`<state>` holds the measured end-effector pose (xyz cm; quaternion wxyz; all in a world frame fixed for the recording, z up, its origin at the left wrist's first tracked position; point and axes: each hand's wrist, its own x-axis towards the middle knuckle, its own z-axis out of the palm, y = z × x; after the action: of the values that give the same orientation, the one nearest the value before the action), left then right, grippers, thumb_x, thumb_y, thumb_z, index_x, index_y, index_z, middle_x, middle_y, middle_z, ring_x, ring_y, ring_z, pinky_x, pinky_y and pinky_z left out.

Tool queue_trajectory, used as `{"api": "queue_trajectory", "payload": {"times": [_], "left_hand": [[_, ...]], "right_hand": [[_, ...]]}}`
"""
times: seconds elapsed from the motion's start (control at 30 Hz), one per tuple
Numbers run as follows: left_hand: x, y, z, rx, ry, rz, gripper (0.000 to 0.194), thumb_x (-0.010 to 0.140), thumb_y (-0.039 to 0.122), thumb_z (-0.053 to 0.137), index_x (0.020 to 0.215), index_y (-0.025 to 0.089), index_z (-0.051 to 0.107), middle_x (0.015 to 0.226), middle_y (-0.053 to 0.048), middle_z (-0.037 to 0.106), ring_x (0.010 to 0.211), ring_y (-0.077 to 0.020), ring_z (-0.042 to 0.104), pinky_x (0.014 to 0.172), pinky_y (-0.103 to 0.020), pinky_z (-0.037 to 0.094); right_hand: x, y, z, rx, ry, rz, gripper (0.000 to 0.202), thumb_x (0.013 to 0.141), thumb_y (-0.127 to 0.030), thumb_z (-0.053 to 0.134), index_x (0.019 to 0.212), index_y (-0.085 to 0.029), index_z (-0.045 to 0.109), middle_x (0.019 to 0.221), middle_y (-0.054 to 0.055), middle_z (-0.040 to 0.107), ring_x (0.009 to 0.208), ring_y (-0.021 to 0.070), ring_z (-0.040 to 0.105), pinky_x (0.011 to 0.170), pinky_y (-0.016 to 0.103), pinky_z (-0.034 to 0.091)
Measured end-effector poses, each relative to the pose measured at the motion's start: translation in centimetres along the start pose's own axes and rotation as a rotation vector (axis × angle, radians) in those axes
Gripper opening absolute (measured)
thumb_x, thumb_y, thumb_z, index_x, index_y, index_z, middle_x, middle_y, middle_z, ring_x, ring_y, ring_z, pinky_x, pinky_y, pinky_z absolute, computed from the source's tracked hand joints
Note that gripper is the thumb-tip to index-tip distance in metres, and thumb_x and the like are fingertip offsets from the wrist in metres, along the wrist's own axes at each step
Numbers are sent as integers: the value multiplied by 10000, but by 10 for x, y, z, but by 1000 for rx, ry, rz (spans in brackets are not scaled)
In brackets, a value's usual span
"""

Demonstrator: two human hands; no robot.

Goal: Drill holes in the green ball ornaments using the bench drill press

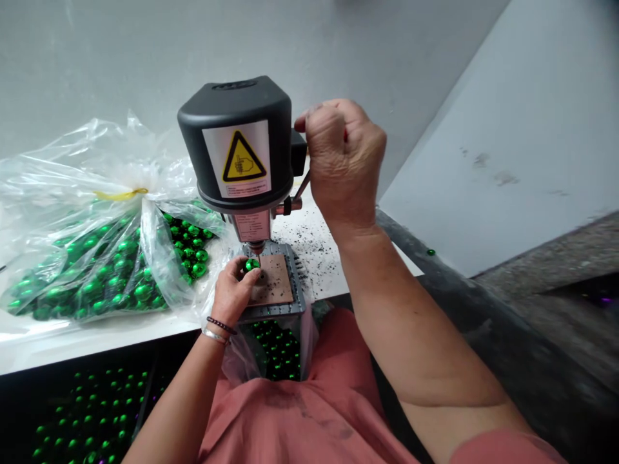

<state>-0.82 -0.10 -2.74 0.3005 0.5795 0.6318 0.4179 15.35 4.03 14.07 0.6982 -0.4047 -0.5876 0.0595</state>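
A bench drill press [235,148] with a dark grey cover and a yellow warning sign stands on the white table. My left hand [233,289] pinches a shiny green ball [251,265] between thumb and fingers, just under the drill's chuck [256,247]. Beneath the ball lies a brown board [275,280] on the drill's grey base [298,293]. Up at the machine's right side, my right hand [344,161] is closed in a fist round the top of the feed lever [302,185]. Whether the drill bit touches the ball is hard to tell.
Left of the drill sits a clear plastic bag [159,258] of green balls, with a yellow tie [120,194]. Dark shavings [316,248] litter the table. More green balls [278,351] lie below the table edge, and others [89,412] lie lower left. One ball [431,252] rests at right.
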Motion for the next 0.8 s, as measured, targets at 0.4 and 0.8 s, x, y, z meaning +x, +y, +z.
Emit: {"api": "queue_trajectory", "payload": {"times": [0.4, 0.8], "left_hand": [[-9, -1, 6, 214, 19, 90, 287, 691, 293, 632, 972, 237, 630, 870, -21, 662, 831, -181, 585, 747, -314, 456], [-13, -2, 9, 362, 73, 121, 296, 678, 272, 662, 963, 233, 591, 962, -34, 650, 974, -230, 550, 896, -424, 374]], "right_hand": [[3, 1, 1, 32, 8, 30, 339, 833, -350, 438, 692, -96, 613, 522, -64, 307, 546, 25, 302, 632, 170, 351], [0, 0, 1, 41, -3, 44, 311, 834, -340, 434, 695, -108, 587, 529, -66, 320, 545, 27, 324, 650, 174, 372]]}}
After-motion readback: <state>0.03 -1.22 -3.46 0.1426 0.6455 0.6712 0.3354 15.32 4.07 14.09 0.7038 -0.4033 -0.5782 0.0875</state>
